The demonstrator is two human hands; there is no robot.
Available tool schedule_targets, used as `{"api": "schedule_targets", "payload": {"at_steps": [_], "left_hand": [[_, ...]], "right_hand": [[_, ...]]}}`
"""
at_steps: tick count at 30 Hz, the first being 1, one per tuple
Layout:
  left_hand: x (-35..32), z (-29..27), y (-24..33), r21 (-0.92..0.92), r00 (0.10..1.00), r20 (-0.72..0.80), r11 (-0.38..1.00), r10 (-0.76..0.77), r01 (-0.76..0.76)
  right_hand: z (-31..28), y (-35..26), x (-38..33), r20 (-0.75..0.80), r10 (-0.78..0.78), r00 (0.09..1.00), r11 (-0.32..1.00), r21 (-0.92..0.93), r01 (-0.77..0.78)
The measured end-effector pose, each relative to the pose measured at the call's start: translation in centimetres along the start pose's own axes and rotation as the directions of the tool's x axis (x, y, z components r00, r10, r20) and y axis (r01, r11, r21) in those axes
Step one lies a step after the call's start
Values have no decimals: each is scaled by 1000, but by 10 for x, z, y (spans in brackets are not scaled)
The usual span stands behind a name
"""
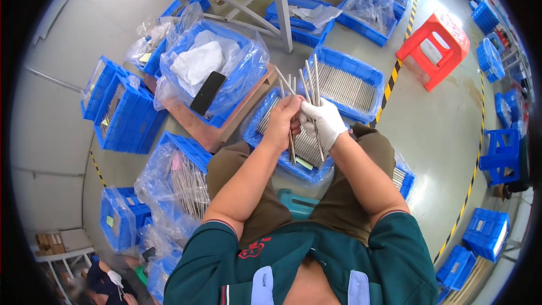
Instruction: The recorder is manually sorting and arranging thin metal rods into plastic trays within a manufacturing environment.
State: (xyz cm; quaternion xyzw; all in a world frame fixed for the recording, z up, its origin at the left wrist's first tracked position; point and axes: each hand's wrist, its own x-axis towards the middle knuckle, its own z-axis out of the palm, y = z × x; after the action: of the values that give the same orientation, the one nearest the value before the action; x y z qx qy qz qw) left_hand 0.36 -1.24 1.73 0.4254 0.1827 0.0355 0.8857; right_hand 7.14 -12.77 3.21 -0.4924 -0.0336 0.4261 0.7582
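My bare left hand (282, 121) is closed around a few thin metal rods (286, 78), one of them slanting across the others. Close beside it, my right hand (323, 120) in a white glove grips several more metal rods (315, 76), which fan out upward. The fingers of both hands meet or nearly meet in the middle. Below them stands a blue plastic-lined crate (252, 134) holding many such rods; my hands hide part of it. Just beyond, to the right, a second lined crate (370, 116) holds rods lying in neat rows.
At the left, a black phone (208, 93) lies on white cloth in a bagged crate on a wooden pallet (195, 130). Loose rods (189, 186) fill a crate by my left knee. A red stool (433, 51) stands at the right, past striped floor tape (393, 76). Another person (107, 282) sits lower left.
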Motion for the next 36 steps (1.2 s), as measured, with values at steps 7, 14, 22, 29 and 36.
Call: {"api": "schedule_targets", "payload": {"at_steps": [7,14,22,29,36], "left_hand": [[6,-6,8,1,997,63,999,-53,53],[7,-15,5,-37,988,149,999,-34,40],[3,-17,-4,-4,904,350,965,-246,264],[0,-3,-11,139,933,207,953,-295,271],[-20,-2,-12,92,795,425,894,-433,438]], "right_hand": [[1,-18,8,-101,-150,983,904,-417,95],[-11,-7,12,-98,-154,983,920,-378,106],[-20,-27,6,25,5,1000,1000,-27,-4],[-20,-21,16,-150,-141,978,972,-210,108],[-81,-74,45,-361,-246,900,963,17,271]]}}
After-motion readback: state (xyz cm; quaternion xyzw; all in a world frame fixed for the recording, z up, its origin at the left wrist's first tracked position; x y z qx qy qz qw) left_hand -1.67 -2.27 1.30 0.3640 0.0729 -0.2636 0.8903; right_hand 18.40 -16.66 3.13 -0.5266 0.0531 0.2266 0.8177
